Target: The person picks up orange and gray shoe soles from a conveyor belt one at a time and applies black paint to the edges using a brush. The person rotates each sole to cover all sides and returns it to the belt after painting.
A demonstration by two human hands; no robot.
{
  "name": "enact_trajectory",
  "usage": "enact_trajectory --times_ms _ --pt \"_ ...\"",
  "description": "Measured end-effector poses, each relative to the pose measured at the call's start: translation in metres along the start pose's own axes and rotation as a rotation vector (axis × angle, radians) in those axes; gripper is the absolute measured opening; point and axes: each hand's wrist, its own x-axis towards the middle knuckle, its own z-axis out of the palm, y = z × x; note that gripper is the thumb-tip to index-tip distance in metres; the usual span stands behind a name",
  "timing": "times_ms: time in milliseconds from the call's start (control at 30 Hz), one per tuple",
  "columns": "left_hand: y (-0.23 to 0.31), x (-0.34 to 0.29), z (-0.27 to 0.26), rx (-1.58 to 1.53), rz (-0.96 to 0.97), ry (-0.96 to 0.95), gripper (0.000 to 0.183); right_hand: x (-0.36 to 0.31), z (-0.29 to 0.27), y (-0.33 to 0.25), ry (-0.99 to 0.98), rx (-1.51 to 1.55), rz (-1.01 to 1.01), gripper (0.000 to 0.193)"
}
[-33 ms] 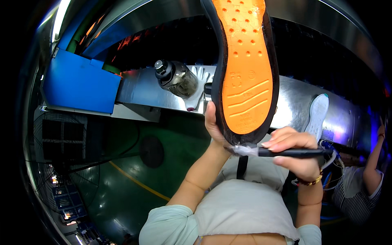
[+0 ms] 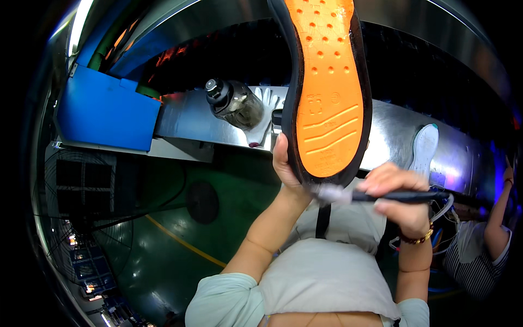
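Observation:
A shoe sole point(image 2: 327, 131), orange in the middle with a black rim, is held up in front of me, its lower end toward me. My left hand point(image 2: 286, 169) grips that lower end, with the thumb along the left rim and the other fingers hidden behind. In my right hand point(image 2: 400, 193) is a brush point(image 2: 392, 196) with a black handle and pale, blurred bristles. The bristles are at the sole's bottom rim, next to my left hand; whether they touch it I cannot tell.
Behind the sole runs a metal ledge point(image 2: 190, 117) carrying a dark bottle point(image 2: 237, 103), a white glove point(image 2: 264, 120) and a pale insole-shaped piece point(image 2: 425, 147). A blue metal box point(image 2: 109, 109) stands left, above a fan point(image 2: 87, 185). At right another person's arm point(image 2: 497, 218) shows.
My right hand and the brush have shifted slightly right and up, and the bristles are now blurred. The sole and my left hand have hardly moved.

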Motion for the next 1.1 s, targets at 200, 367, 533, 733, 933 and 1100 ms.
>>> enact_trajectory --times_ms 200,367,533,733,933,1100 --pt "0.005 0.004 0.009 -0.035 0.014 0.005 0.059 0.016 -0.009 0.003 -0.2 -0.078 -0.044 0.021" --pt "0.016 0.006 0.018 0.003 0.028 0.001 0.053 0.028 -0.019 -0.006 -0.202 -0.329 -0.053 0.02" --pt "0.025 0.013 0.025 0.012 -0.057 -0.045 0.051 0.027 -0.015 -0.012 -0.16 -0.311 -0.017 0.018" --pt "0.037 0.024 0.025 -0.081 -0.325 -0.071 0.047 0.02 -0.013 -0.023 -0.394 -0.207 -0.096 0.018" --pt "0.043 0.027 0.03 0.253 -0.748 0.047 0.043 0.033 -0.029 -0.03 -0.639 -0.485 0.005 0.019" --pt "0.05 0.023 0.039 0.438 -0.908 0.046 0.042 0.027 -0.041 -0.02 -0.556 -0.453 0.059 0.015"
